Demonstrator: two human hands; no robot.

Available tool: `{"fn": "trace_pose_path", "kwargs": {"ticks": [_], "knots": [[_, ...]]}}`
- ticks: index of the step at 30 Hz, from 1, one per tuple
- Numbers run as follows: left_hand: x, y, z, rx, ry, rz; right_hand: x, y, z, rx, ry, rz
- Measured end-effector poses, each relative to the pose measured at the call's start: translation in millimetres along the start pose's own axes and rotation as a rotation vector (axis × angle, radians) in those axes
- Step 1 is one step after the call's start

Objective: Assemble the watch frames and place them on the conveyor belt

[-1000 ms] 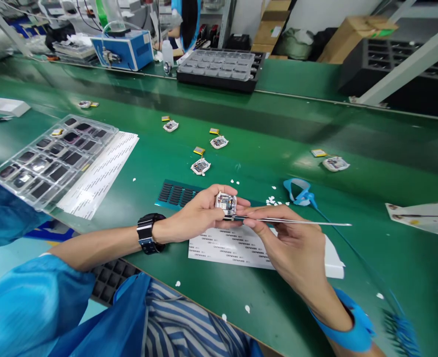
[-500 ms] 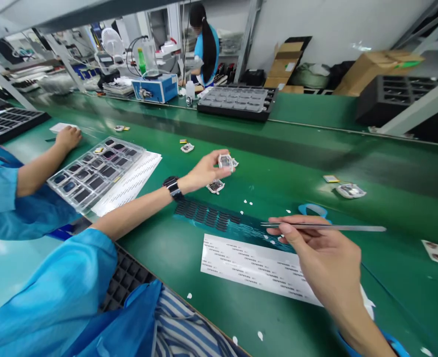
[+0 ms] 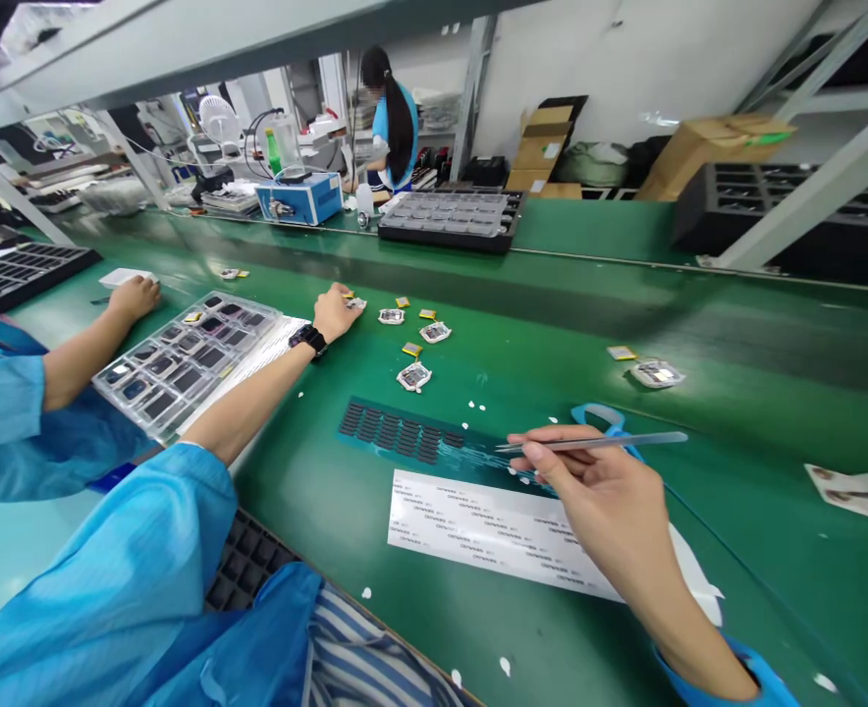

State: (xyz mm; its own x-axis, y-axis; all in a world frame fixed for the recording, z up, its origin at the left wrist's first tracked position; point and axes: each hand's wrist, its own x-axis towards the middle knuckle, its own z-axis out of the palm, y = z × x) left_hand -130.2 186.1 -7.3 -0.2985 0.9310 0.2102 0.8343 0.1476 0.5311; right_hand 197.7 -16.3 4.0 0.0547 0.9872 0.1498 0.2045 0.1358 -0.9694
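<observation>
The small module [image 3: 353, 303] our left hand [image 3: 335, 312] reaches lies on the green belt [image 3: 735, 324] at the far left of a loose row of the same parts, touching our fingertips; whether the fingers have closed on it we cannot tell, since the hand covers most of it. We judge it light, stiff and fragile, an open little housing with bare electronics and a battery trailing on thin leads, so it is best taken by the outer edges of the case and not by the board or the wires. Our right hand [image 3: 611, 491] pinches a pair of steel tweezers [image 3: 596, 443] near their tips, points facing left, above the dark strip of pads [image 3: 397, 433] and the white label sheet [image 3: 493, 530]. Three more modules [image 3: 414, 376] lie near, another [image 3: 655, 373] well apart to the right. To the left a clear tray [image 3: 184, 358] of screens rests on paper, with a co-worker's hand [image 3: 134, 297] beyond it. Half a second ago our left hand held a module in the air further right; now that hand is stretched out to the far left and down on the belt, while the tweezers hover much as before.
</observation>
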Motion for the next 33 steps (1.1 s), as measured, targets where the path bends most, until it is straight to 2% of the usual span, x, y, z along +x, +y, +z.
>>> {"fn": "trace_pose_path", "kwargs": {"ticks": [4, 8, 11, 13, 18, 23, 28, 33], "knots": [[-36, 8, -10.3, -0.016, 0.014, 0.068, 0, 0, -2, -0.001, -0.006, -0.037], [-92, 18, -17.3, -0.047, -0.093, 0.207, 0, 1, 0, 0.052, -0.007, -0.069], [-112, 32, -16.6, -0.05, -0.149, 0.287, 0, 0, 2, 0.068, -0.003, -0.062], [-106, 46, -10.4, -0.052, -0.141, 0.318, 0, -1, 3, 0.068, -0.009, -0.06], [-65, 80, 22.1, -0.068, -0.188, 0.303, 0, 0, 2, 0.048, -0.006, -0.048], [-45, 91, 42.1, -0.176, -0.245, 0.216, 2, 3, -3, 0.004, 0.007, -0.047], [-52, 91, 33.8, -0.43, -0.295, 0.188, 2, 2, -4, 0.005, -0.007, -0.055], [-81, 98, 0.3, -0.699, -0.331, 0.096, 1, 0, -5, 0.05, 0.024, -0.047]]}}
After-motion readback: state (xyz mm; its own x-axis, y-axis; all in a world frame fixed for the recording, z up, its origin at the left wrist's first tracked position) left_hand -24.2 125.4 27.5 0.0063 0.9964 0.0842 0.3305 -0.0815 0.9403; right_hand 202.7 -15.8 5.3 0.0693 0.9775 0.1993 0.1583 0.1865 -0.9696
